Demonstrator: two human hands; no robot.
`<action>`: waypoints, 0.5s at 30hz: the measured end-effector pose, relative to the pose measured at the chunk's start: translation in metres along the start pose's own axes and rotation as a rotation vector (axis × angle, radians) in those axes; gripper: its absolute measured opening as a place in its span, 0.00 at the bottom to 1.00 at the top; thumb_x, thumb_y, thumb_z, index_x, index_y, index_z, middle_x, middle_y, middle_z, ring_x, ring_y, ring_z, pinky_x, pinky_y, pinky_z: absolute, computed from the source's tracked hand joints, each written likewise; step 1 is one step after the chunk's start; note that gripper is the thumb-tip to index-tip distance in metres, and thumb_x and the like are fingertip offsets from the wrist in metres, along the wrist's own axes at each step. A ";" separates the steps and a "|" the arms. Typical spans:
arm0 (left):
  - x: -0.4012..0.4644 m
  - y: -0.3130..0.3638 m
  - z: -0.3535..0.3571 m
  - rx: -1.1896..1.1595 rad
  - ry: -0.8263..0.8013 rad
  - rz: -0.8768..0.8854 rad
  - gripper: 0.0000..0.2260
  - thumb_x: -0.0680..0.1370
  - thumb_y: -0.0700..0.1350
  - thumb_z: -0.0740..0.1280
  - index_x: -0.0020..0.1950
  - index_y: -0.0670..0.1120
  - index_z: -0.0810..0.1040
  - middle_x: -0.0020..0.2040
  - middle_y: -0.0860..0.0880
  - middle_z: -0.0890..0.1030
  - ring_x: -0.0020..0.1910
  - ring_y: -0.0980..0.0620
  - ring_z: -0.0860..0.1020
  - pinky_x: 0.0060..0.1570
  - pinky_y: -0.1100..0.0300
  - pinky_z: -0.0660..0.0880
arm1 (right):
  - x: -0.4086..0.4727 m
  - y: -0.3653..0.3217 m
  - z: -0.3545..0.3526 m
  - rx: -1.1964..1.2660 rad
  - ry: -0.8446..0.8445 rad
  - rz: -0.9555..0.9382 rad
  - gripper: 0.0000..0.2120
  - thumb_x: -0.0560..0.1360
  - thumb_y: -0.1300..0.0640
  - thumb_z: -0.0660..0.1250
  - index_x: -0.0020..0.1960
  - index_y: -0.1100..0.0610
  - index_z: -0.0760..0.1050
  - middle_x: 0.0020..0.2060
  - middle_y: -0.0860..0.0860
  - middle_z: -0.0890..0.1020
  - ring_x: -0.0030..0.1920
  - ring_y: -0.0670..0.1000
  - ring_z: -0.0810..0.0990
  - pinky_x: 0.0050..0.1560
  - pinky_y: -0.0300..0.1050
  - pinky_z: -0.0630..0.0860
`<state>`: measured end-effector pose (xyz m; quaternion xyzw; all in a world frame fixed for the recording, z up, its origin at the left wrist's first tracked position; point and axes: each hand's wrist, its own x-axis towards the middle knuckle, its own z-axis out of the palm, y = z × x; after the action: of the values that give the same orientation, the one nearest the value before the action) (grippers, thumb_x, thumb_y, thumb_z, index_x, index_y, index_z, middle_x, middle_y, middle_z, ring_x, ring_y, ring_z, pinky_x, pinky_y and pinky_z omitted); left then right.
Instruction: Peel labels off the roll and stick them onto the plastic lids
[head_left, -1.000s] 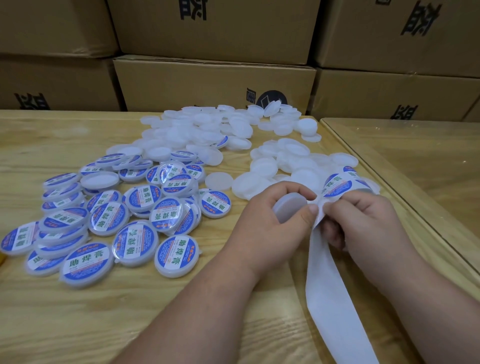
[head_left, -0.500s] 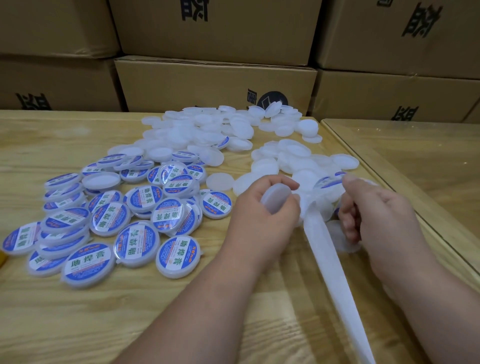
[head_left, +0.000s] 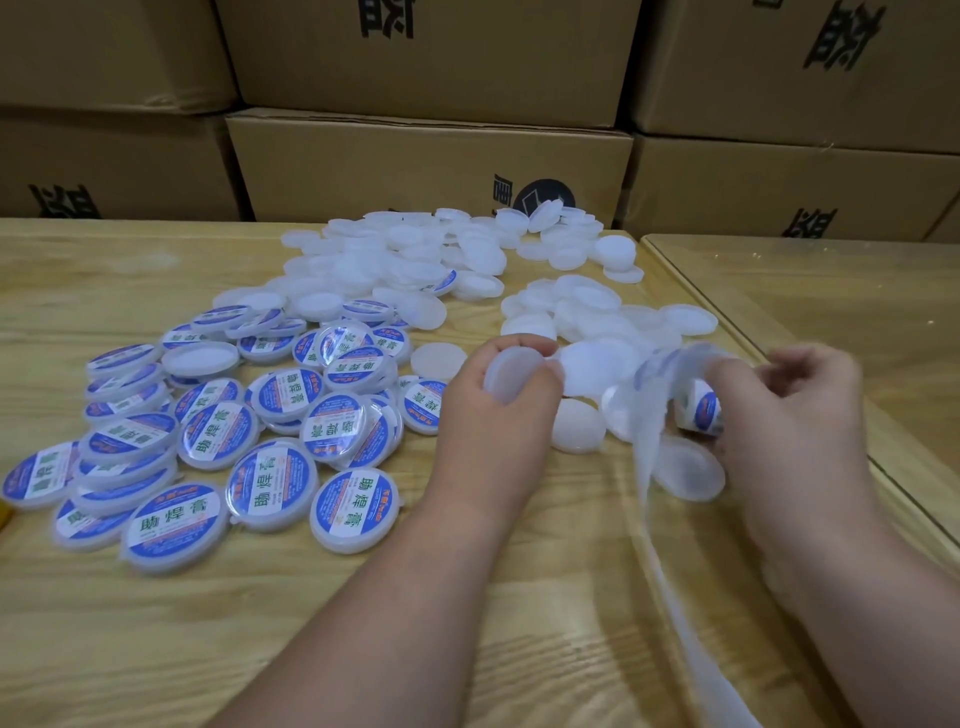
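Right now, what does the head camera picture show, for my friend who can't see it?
The left hand holds a plain white lid while the right hand pulls a label strip. Labelled lids lie left, plain lids behind.

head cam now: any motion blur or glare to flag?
Head view: right hand and backing strip are motion-smeared; left hand with its bare lid is sharper. Labelled lids read crisp with small specular glints. Soft sheen on the table. Wide-angle bowing shows on the cartons.
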<state>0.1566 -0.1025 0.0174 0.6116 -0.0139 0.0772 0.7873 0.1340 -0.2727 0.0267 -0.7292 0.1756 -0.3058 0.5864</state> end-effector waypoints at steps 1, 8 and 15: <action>-0.001 0.000 0.001 0.000 -0.010 -0.001 0.06 0.70 0.47 0.70 0.44 0.56 0.83 0.33 0.61 0.80 0.31 0.61 0.77 0.29 0.69 0.72 | -0.001 -0.001 0.000 -0.004 0.041 -0.094 0.17 0.71 0.50 0.70 0.56 0.40 0.68 0.45 0.41 0.75 0.35 0.38 0.75 0.39 0.37 0.73; -0.002 -0.003 0.002 0.018 -0.115 -0.022 0.06 0.70 0.47 0.69 0.43 0.56 0.83 0.35 0.55 0.83 0.30 0.60 0.77 0.30 0.69 0.72 | -0.013 -0.009 0.003 -0.096 -0.291 -0.564 0.22 0.73 0.62 0.66 0.59 0.38 0.74 0.54 0.39 0.80 0.52 0.48 0.77 0.50 0.36 0.72; -0.001 -0.005 0.001 0.047 -0.188 -0.015 0.07 0.71 0.47 0.67 0.45 0.53 0.83 0.35 0.51 0.84 0.32 0.58 0.77 0.33 0.66 0.74 | -0.015 -0.008 0.002 -0.072 -0.386 -0.537 0.23 0.74 0.67 0.73 0.59 0.42 0.76 0.50 0.41 0.82 0.51 0.50 0.77 0.51 0.38 0.73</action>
<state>0.1563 -0.1050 0.0127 0.6345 -0.0815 0.0139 0.7685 0.1231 -0.2602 0.0302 -0.8143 -0.1265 -0.2993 0.4810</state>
